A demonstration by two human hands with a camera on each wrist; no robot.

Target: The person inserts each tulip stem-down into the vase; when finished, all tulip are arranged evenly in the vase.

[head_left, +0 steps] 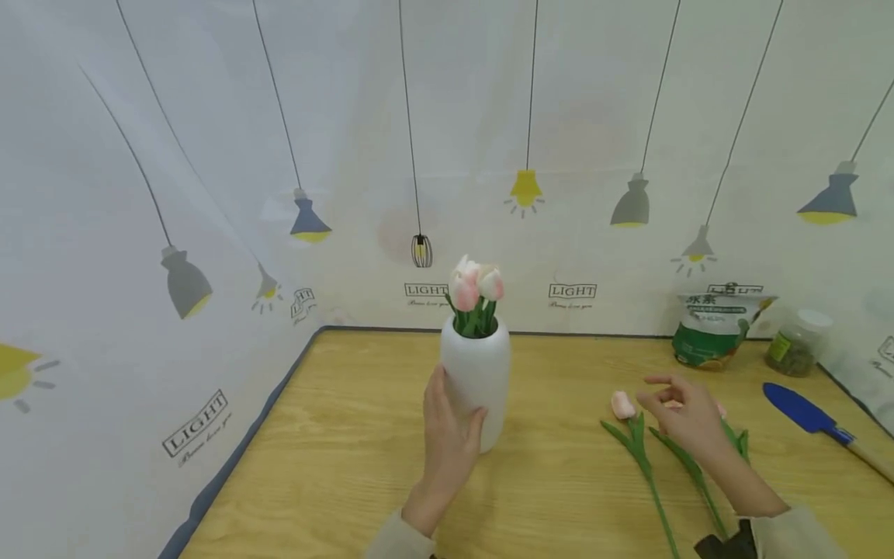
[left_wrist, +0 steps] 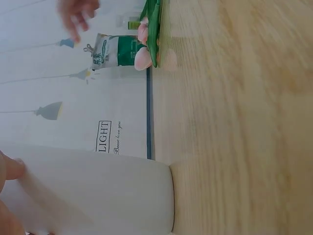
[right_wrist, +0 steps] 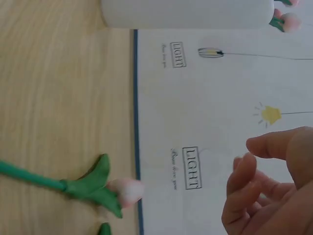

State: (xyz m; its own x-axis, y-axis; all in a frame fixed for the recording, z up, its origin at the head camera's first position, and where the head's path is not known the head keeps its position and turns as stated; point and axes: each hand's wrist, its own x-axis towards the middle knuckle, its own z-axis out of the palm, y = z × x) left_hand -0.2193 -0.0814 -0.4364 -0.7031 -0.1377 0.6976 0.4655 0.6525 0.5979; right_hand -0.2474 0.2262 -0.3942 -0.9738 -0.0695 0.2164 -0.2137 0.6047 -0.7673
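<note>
My left hand (head_left: 450,439) holds a white vase (head_left: 489,373) around its side, thumb toward the front. The vase stands upright on the wooden table, its base meeting the wood in the left wrist view. Several pink-and-white tulips (head_left: 475,289) poke out of its mouth. To the right, my right hand (head_left: 691,419) is raised over loose tulips, with its fingers loosely bent and nothing between them; in the right wrist view a gap shows between thumb and fingertips. One pink tulip (head_left: 623,405) lies just left of that hand, and others are partly hidden beneath it.
A blue-bladed trowel (head_left: 799,407) with a wooden handle lies at the right. Behind it, a green-and-white bag (head_left: 712,334) and a lidded clear jar (head_left: 798,345) stand near the back edge. A white sheet (head_left: 363,194) printed with lamps hangs behind and left of the table.
</note>
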